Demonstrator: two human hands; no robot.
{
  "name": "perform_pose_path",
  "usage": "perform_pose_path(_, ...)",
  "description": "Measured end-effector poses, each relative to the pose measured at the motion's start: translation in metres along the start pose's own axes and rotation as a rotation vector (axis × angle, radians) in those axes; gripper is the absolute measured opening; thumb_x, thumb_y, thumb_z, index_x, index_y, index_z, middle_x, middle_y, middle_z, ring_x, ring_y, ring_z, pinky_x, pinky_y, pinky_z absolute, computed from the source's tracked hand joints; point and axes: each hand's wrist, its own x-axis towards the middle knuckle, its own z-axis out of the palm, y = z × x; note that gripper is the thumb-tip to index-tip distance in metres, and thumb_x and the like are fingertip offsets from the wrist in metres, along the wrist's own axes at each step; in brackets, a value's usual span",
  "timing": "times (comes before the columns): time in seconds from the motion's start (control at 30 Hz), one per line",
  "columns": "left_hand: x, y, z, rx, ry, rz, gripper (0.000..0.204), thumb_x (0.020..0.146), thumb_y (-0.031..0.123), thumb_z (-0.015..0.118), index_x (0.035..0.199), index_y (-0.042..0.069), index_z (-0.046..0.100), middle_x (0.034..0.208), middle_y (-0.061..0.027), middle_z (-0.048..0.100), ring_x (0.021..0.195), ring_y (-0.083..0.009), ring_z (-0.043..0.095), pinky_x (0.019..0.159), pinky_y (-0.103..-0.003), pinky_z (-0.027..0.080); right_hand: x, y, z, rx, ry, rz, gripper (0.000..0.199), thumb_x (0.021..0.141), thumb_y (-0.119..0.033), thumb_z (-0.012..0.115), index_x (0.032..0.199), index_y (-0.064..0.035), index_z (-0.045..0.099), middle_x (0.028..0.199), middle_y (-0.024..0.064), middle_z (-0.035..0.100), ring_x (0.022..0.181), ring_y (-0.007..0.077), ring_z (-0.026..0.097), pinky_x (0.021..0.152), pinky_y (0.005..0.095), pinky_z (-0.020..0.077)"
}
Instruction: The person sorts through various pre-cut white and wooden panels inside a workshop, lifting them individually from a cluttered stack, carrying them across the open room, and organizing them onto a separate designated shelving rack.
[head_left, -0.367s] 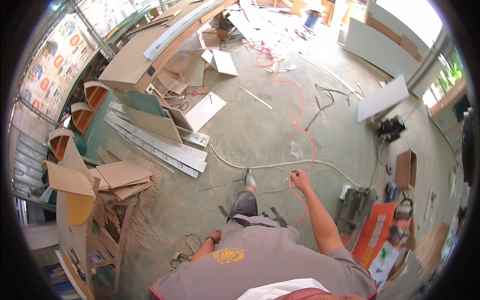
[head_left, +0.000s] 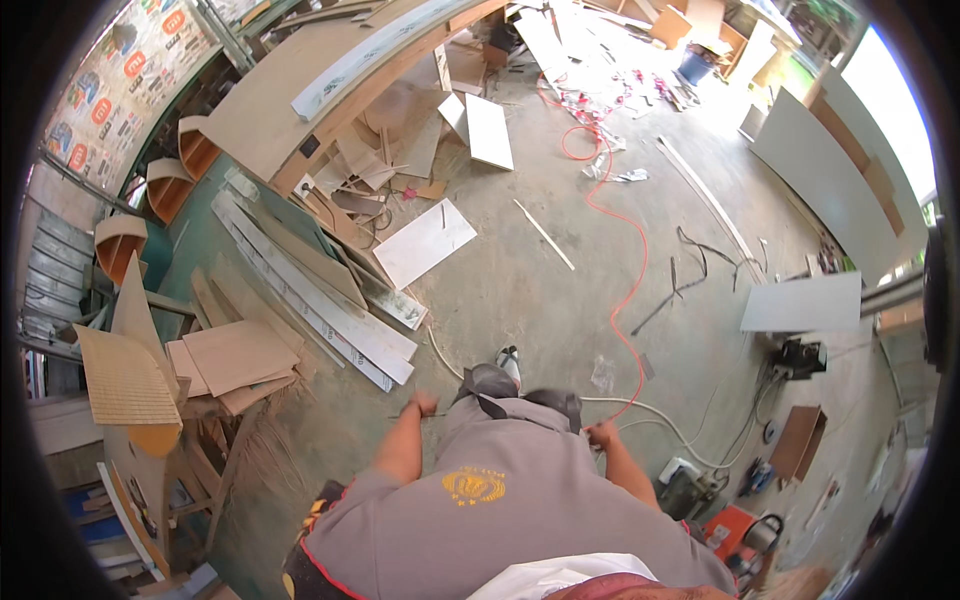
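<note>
My left hand hangs beside my left thigh, above the floor, with its fingers curled and nothing visible in it. On the other side, my right hand is low beside my right thigh. Its fingers are blurred and partly turned away, so I cannot make out their shape. A thin orange hose curves across the floor and passes close to the right hand in view; no grip on it shows. The pale thicker hose runs on the floor beyond that hand. One shoe shows ahead of my knees.
At left are a workbench, long white boards, and stacked brown panels by a curved wooden piece. A white panel and a thin strip lie ahead. Black machinery and an open box stand right.
The view has moved forward and turned left. My left hand has swung forward, and my right hand has drawn back toward my thigh.
</note>
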Motion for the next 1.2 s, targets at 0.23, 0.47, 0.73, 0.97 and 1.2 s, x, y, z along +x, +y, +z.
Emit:
perform_pose_path(0.23,0.17,0.0,-0.417,-0.848,0.65,-0.113,0.046,0.09,0.042,0.06,0.111,0.002,0.068,0.107,-0.023,0.069,0.104,-0.0386,0.065,0.089,-0.045,0.051,0.015,-0.112,-0.11,0.392,0.097,0.164,0.028,0.087,-0.013,0.06,0.11,0.0037,0.067,0.089,0.0148,0.072,0.072,0.0236,0.071,0.063,0.0412,0.0598)
perform_pose_path(0.47,0.294,-0.058,-0.588,-0.787,0.532,-0.205,0.037,0.09,0.041,0.064,0.109,0.01,0.07,0.095,-0.0155,0.072,0.089,-0.0312,0.068,0.081,-0.04,0.053,0.249,-0.223,-0.212,0.413,-0.059,0.27,0.03,0.089,-0.015,0.058,0.11,0.0043,0.065,0.086,0.016,0.07,0.071,0.0285,0.069,0.06,0.043,0.0565)
perform_pose_path(0.73,0.315,-0.178,-0.624,-1.067,0.169,-0.588,0.04,0.088,0.039,0.066,0.111,0.006,0.071,0.093,-0.015,0.074,0.088,-0.0304,0.071,0.082,-0.041,0.054,0.518,-0.546,-0.467,0.14,0.302,-0.437,0.022,0.085,-0.018,0.055,0.08,-0.0016,0.067,0.07,0.0095,0.066,0.06,0.0168,0.06,0.054,0.0341,0.0481)
perform_pose_path(0.97,0.392,-0.35,-0.637,-1.006,-0.231,-0.794,0.033,0.089,0.035,0.065,0.104,0.006,0.072,0.09,-0.0087,0.073,0.076,-0.0197,0.07,0.065,-0.034,0.056,0.584,-0.875,-0.564,0.574,0.216,-0.347,0.029,0.095,-0.021,0.056,0.113,0.0002,0.065,0.092,0.0098,0.071,0.08,0.0185,0.068,0.067,0.0316,0.0538)
perform_pose_path(1.2,0.702,-0.602,-0.727,-0.846,0.182,-0.642,0.041,0.092,0.04,0.058,0.114,0.008,0.069,0.115,-0.021,0.069,0.11,-0.0389,0.063,0.096,-0.047,0.05,0.783,-0.948,-0.386,1.008,-0.121,0.14,0.03,0.095,-0.026,0.059,0.115,-0.0041,0.06,0.104,0.011,0.068,0.095,0.0235,0.066,0.081,0.0393,0.0562)
